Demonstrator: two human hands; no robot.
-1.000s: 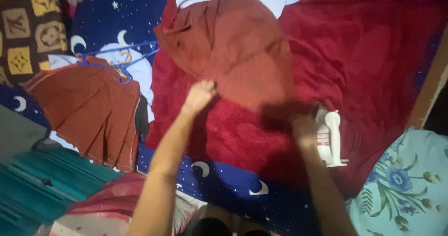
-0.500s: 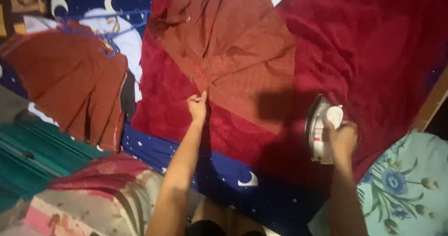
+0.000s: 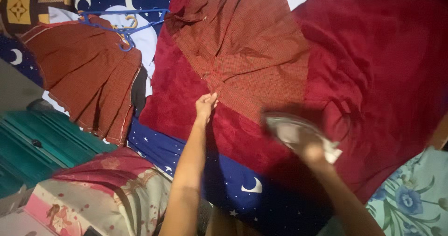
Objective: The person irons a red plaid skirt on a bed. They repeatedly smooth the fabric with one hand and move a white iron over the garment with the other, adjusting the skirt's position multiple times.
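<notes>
Left hand (image 3: 205, 106) fingers pinch the checked shirt (image 3: 247, 54) hem, while right hand (image 3: 313, 152), blurred, seemingly grips the iron (image 3: 291, 132) just beside it.

Right hand (image 3: 313, 148) now carrying the white iron (image 3: 298, 134) off its earlier spot, blurred, toward the checked red garment (image 3: 247, 54), left hand (image 3: 205, 106) shifted from the garment's middle to pinching its lower edge

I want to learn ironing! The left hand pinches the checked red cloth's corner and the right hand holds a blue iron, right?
Not quite. In the head view, the iron in the right hand is white, not blue. The left hand does pinch the checked red cloth at its corner.
</notes>
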